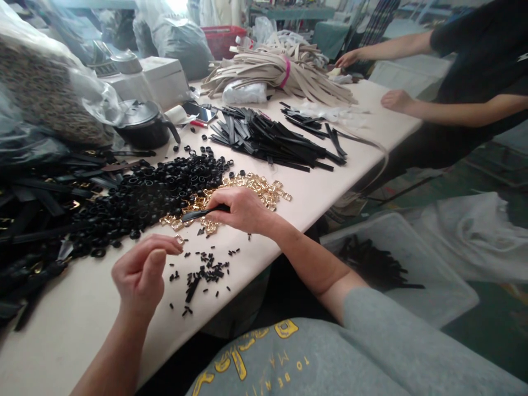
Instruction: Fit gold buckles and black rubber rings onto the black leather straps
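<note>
My right hand (pixel 241 209) is closed on a thin black strap (pixel 202 213), holding it over a scatter of gold metal buckles (pixel 247 190) on the table (pixel 313 187). My left hand (pixel 142 272) hovers above the table with thumb and fingers pinched together near a small gold buckle (pixel 180 240); whether it grips the buckle is unclear. Between my hands lie several short black cut pieces (pixel 204 272). A big heap of black rings (pixel 148 198) spreads just beyond my hands.
Black straps (pixel 272 137) lie in a pile mid-table, and a bundle of beige straps (pixel 272 71) lies farther back. Another person's hands (pixel 396 100) rest at the far right edge. A black pot (pixel 144 124), plastic bags and a phone sit left. A plastic bin (pixel 396 264) stands below.
</note>
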Demonstrator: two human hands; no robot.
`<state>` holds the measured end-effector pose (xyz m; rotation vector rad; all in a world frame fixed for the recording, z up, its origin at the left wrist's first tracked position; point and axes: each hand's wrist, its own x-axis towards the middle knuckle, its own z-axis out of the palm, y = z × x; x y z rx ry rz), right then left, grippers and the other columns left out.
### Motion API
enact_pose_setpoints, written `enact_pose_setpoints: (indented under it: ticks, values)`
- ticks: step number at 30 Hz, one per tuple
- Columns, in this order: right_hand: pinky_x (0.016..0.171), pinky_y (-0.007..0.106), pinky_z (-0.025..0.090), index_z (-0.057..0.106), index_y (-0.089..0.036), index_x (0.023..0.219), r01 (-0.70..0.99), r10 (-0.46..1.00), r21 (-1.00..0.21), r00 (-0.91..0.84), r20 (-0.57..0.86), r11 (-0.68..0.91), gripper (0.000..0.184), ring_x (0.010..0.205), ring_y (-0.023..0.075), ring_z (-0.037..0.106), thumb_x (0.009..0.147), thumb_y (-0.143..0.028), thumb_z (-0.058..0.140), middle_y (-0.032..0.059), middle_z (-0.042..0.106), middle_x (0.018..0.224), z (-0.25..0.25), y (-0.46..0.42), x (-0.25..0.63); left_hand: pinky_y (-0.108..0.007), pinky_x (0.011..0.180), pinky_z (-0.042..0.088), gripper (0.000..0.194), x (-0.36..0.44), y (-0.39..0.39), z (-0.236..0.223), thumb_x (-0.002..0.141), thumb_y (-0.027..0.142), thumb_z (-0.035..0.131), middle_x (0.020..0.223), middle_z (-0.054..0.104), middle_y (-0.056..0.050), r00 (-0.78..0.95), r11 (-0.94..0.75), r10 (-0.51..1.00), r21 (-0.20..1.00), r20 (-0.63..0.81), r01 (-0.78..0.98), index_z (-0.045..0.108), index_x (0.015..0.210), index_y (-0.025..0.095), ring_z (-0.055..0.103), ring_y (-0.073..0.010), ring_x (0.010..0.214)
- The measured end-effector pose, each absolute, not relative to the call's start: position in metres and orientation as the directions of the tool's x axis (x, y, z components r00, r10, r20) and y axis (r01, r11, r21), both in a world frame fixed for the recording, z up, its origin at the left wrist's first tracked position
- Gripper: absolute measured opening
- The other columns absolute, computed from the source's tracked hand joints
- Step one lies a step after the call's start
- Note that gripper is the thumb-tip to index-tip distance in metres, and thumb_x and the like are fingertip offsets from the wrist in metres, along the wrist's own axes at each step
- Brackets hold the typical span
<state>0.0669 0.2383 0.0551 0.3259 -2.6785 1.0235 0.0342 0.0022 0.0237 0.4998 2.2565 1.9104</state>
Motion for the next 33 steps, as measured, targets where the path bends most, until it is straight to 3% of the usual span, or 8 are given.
enact_pose_setpoints:
  ticks: [2,4,12,17,27,30,33]
  values:
    - [0.072,0.023,0.035,0.069,-0.016,0.088,-0.313,-0.14,-0.616,-0.94,0.312,0.723,0.018,0.081,0.0108,0.057,0.09,-0.032,0.061,0.0021,0.069,0.088,0.057,0.237,0.069,-0.031,0.069,0.051,0.036,0.03,0.006,0.021,0.084,0.052,0.062,0.076,0.067,-0.006,-0.939,0.128,0.326,0.979,0.108,0.158,0.071,0.07,0.02,0.061,-0.019,0.071]
    - [0.072,0.024,0.035,0.069,-0.016,0.089,-0.318,-0.174,-0.6,-0.942,0.286,0.734,0.018,0.081,0.0111,0.058,0.09,-0.032,0.061,0.0023,0.07,0.089,0.057,0.233,0.072,-0.028,0.062,0.05,0.031,0.026,0.011,0.019,0.081,0.048,0.067,0.073,0.068,-0.005,-0.948,0.11,0.318,0.993,0.013,0.05,0.071,0.074,0.018,0.06,-0.0161,0.063]
    - [0.075,0.024,0.038,0.068,-0.018,0.102,-0.351,-0.201,-0.582,-0.93,0.307,0.733,0.023,0.089,0.0124,0.061,0.091,-0.037,0.061,0.0029,0.071,0.1,0.047,0.217,0.071,-0.023,0.057,0.05,0.028,0.022,0.019,0.017,0.065,0.04,0.08,0.066,0.067,-0.002,-0.937,-0.001,0.286,0.978,-0.199,-0.208,0.068,0.073,0.016,0.059,-0.0121,0.056]
    - [0.071,0.024,0.038,0.068,-0.018,0.107,-0.376,-0.201,-0.515,-0.909,0.364,0.77,0.028,0.088,0.012,0.061,0.094,-0.04,0.055,0.004,0.068,0.097,0.039,0.206,0.071,-0.023,0.059,0.049,0.028,0.02,0.019,0.015,0.068,0.041,0.079,0.068,0.067,-0.002,-0.928,-0.018,0.32,0.978,-0.192,-0.209,0.068,0.076,0.016,0.06,-0.0124,0.059]
    - [0.064,0.023,0.035,0.068,-0.017,0.086,-0.439,-0.222,-0.507,-0.874,0.432,0.741,0.024,0.073,0.01,0.056,0.094,-0.034,0.054,0.0015,0.066,0.08,0.035,0.206,0.068,-0.025,0.061,0.051,0.03,0.023,0.021,0.018,0.07,0.043,0.078,0.068,0.067,-0.004,-0.92,-0.008,0.358,0.985,-0.159,-0.173,0.067,0.075,0.015,0.061,-0.0131,0.061]
    - [0.062,0.023,0.032,0.068,-0.018,0.082,-0.423,-0.199,-0.475,-0.87,0.451,0.772,0.023,0.071,0.0095,0.054,0.094,-0.032,0.054,0.0007,0.065,0.077,0.034,0.209,0.067,-0.023,0.06,0.05,0.029,0.009,0.009,0.025,0.07,0.043,0.077,0.07,0.068,-0.003,-0.963,-0.072,0.251,0.991,-0.096,-0.117,0.065,0.074,0.017,0.06,-0.0116,0.06]
    - [0.061,0.024,0.03,0.066,-0.017,0.08,-0.38,-0.178,-0.429,-0.88,0.44,0.82,0.022,0.071,0.0097,0.054,0.093,-0.029,0.054,0.0008,0.065,0.078,0.033,0.213,0.066,-0.022,0.057,0.048,0.028,-0.009,-0.015,0.036,0.069,0.043,0.075,0.069,0.066,0.0,-1.0,-0.11,0.0,0.994,0.015,0.015,0.062,0.072,0.018,0.058,-0.0096,0.057]
